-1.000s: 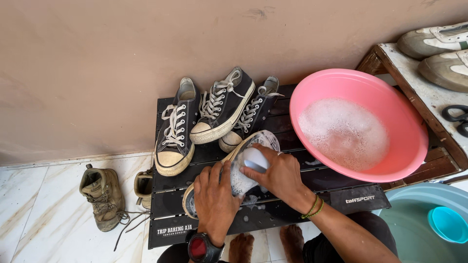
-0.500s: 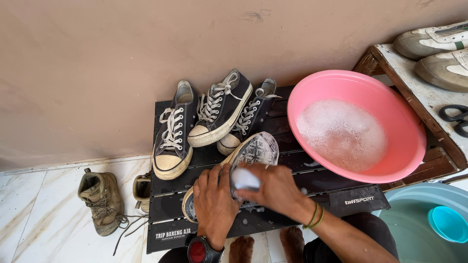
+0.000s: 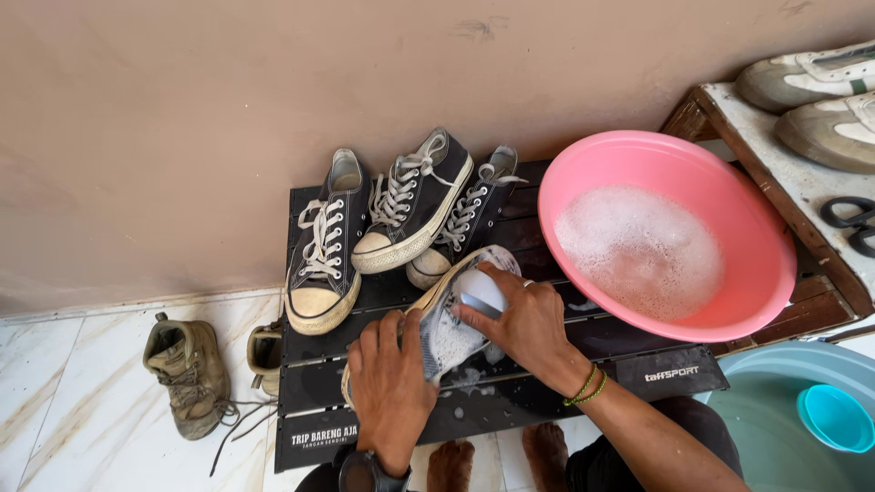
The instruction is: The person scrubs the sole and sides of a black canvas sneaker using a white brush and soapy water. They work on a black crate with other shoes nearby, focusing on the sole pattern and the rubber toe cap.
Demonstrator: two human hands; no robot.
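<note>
Since the earlier frame, your brush (image 3: 480,293) had slid from the heel opening down toward the middle of the soapy shoe (image 3: 447,333), which lay on its side on the black slatted table (image 3: 510,401). Your right hand (image 3: 524,323) was closed round the brush; your left hand (image 3: 390,387) clamped the shoe's toe end, fingers curled tight. Suds made that grip slick, so a hard stroke could have kicked the shoe into the pink basin (image 3: 766,264) just beside, or against the three dark sneakers (image 3: 406,210) behind.
</note>
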